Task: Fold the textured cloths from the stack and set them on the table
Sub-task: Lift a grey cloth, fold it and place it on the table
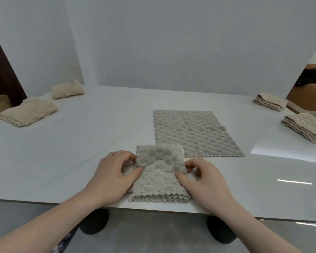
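Note:
A grey textured cloth [160, 181] lies at the near edge of the white table [80, 143], partly folded, its far end curled back over itself. My left hand [115, 172] pinches the cloth's left side and my right hand [206, 181] pinches its right side. Just behind it, a flat grey textured cloth [195, 132] lies spread open on the table.
Two fluffy beige folded cloths [28, 111] [67, 90] sit at the far left. Two stacks of folded textured cloths [305, 127] [269, 101] sit at the far right. White walls enclose the table's back. Two dark slippers [94, 223] show below the front edge.

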Action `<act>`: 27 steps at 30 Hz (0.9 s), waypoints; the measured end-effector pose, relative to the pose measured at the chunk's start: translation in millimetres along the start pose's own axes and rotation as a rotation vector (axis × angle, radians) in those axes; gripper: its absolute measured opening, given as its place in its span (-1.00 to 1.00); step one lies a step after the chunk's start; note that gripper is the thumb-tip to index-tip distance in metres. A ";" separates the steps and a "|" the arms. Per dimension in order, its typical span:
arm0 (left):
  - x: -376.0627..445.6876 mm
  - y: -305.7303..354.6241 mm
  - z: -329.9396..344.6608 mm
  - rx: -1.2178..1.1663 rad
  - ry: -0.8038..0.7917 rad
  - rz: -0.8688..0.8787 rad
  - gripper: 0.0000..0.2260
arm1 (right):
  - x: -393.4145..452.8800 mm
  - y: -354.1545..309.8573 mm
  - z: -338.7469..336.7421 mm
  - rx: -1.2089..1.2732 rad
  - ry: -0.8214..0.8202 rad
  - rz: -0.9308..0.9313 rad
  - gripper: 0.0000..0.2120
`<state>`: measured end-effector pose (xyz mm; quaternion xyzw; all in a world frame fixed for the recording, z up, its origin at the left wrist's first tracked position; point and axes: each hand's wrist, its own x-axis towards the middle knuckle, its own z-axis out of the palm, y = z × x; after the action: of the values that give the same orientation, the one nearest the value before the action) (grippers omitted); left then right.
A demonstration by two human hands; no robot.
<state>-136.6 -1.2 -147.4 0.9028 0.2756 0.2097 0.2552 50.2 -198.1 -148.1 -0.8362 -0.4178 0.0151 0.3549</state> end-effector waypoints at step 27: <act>-5.6 189.0 -140.0 -0.581 -0.353 -0.730 -0.80 | 5.6 -140.1 -175.0 0.497 -0.352 0.828 -0.84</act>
<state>-139.8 -91.9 69.7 0.6607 0.4566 0.0184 0.5955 13.8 -239.9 69.1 -0.8066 -0.0887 0.3939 0.4316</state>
